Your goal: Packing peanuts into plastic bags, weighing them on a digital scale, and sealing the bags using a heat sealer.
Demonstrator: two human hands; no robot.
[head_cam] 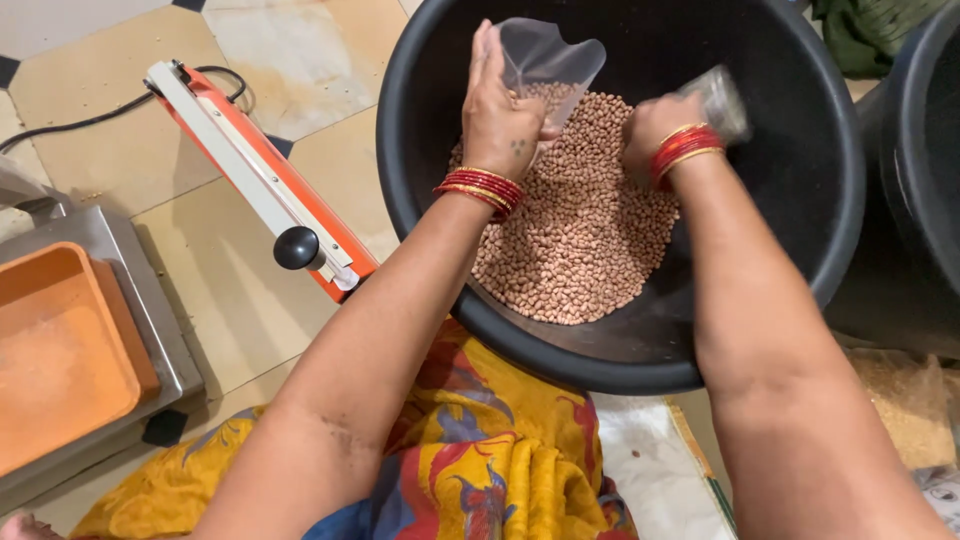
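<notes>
Inside the black tub [420, 190] the far wall is bare and open above the peanuts [580, 230] — room to pass there. The middle is taken: the left hand [500, 120] holds up a clear bag [548, 58], and the right hand [655, 130] with a clear scoop [722, 100] sits just beside it. Left of the tub the orange sealer arm [250, 170] lies across the floor [230, 290], near the rim. A second black tub [925, 180] crowds the right side — little gap between.

We see the right hand [655, 128] holding a motion-blurred clear object [722, 100]; second black tub [925, 150] cut off at right edge.
</notes>
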